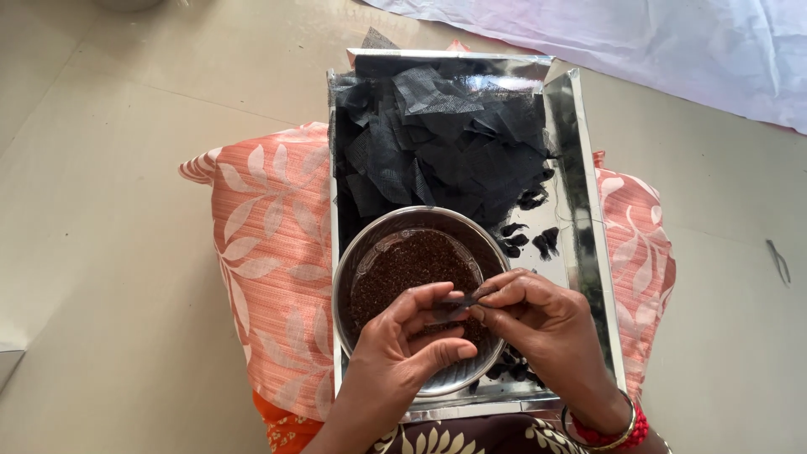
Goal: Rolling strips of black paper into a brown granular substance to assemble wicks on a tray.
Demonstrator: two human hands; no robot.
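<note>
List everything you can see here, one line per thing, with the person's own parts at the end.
tray: one, shiny silver, resting on the cushion.
mesh pieces: a heap too many to count, black, far half of the tray.
small bundles: several, black, on the tray right of the bowl.
bowl: one, steel, near end of the tray.
brown grains: a layer inside the bowl.
cushion: one, orange with pale leaves, under the tray.
white cloth: one, top right on the floor.
bangles: red and metal, right wrist.
left hand: over the bowl, pinching a small black piece.
right hand: pinching the same piece.
</note>
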